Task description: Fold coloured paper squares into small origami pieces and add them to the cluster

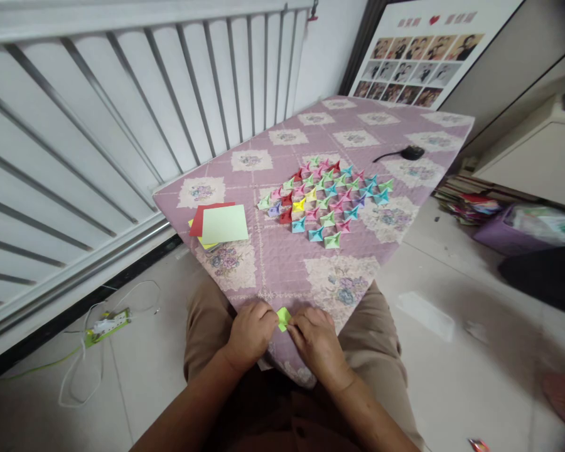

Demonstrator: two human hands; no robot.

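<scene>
A small piece of folded yellow-green paper (283,319) is held between my two hands near the table corner closest to me. My left hand (255,328) pinches its left side, fingers curled. On the opposite side, the thumb and fingers of my right hand (316,336) close on its right edge. Farther up the table lie many small folded paper pieces (328,220) in rows, coloured green, pink, red, blue, yellow and purple. To the left rests a stack of square paper sheets (225,223), pale green on top with red and yellow beneath.
A purple floral tablecloth (282,270) covers the table. A white radiator (169,94) runs along its left side. A black object with a cord (412,152) lies at the far right. On the floor are a power strip (108,325) and a purple bin (513,229).
</scene>
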